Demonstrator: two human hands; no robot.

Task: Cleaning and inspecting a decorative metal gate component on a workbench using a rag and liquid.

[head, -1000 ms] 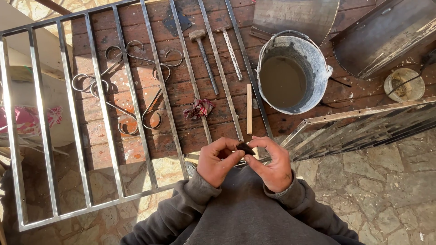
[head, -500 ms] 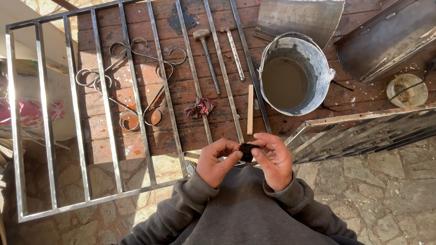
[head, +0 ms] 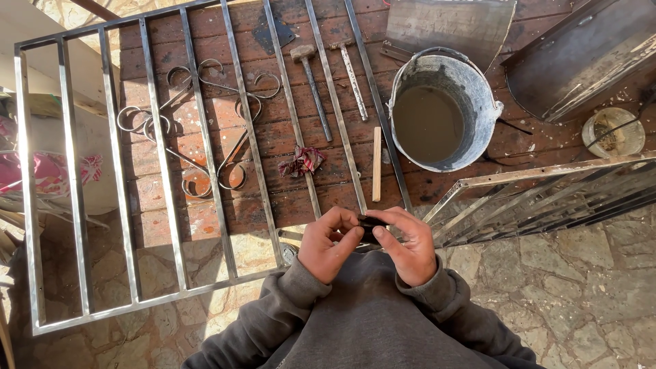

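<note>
— Two hands at the bottom middle of the head view, close together. Left hand [head: 329, 244] and right hand [head: 407, 244] both closed in a pinch on one small dark object [head: 370, 229].

— Look of that object?

— Dark, near black, small and stubby; mostly covered by fingertips, so perhaps a short chunk of something, shape hard to tell. Held just above the near edge of the wooden table [head: 533, 147], in front of grey sleeves.

— Around the hands?

— Lying flat across the table: a metal grille [head: 113, 171] of long parallel bars, its near end hanging out over the stone paving [head: 581, 287]. Under the bars, a curled iron scroll ornament [head: 205, 130]. Between bars, a hammer [head: 313, 85] with head pointing away, and beside it a second smaller hammer [head: 350, 75]. Nearer in, a crumpled red rag [head: 302, 161] and a pale wooden stick [head: 376, 164], lying lengthwise, just beyond the fingertips.

— Right side?

— Battered metal bucket [head: 486, 109] holding murky brown liquid, just beside the stick. Behind it, a sheet of metal [head: 451, 24]. Farther right, a dark metal tray [head: 581, 58] and a small round tin [head: 613, 132]. Another grille section [head: 547, 198] lying slantwise, its corner near the right hand.
</note>
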